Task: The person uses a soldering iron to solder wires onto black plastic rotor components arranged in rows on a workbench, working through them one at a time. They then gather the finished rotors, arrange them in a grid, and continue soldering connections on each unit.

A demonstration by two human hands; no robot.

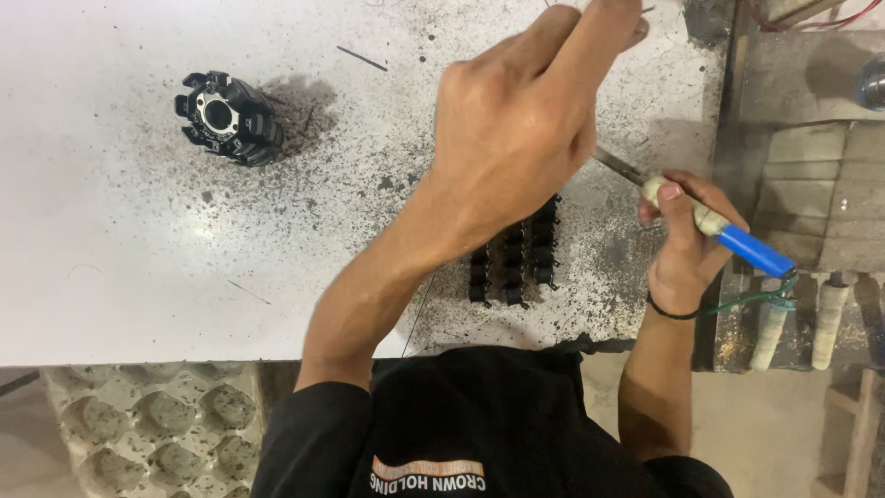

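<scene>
Left hand point(516, 129): raised over desk point(111, 277), grip pinched closed, contents hidden.
Right hand point(687, 249): grip wrapped around blue-handled tool point(728, 235).
Below: rows of small black parts point(516, 254).

Surface point(111, 277) fills the upper and left part of the view. A round toothed part point(229, 118) sits alone on it at far left, well apart from everything else. Rows of small parts point(516, 258) lie on the surface near its front edge, right of centre, partly under the left forearm. Left hand point(516, 120) reaches up over them toward the far edge. Right hand point(687, 244) is just right of the rows, at the surface's right edge, closed around a tool handle point(737, 242) whose blade points up-left beneath the left hand. Beyond that edge, several handles point(800, 323) lie side by side. A dimpled tray point(157, 429) sits below the surface's front edge, at lower left.
</scene>
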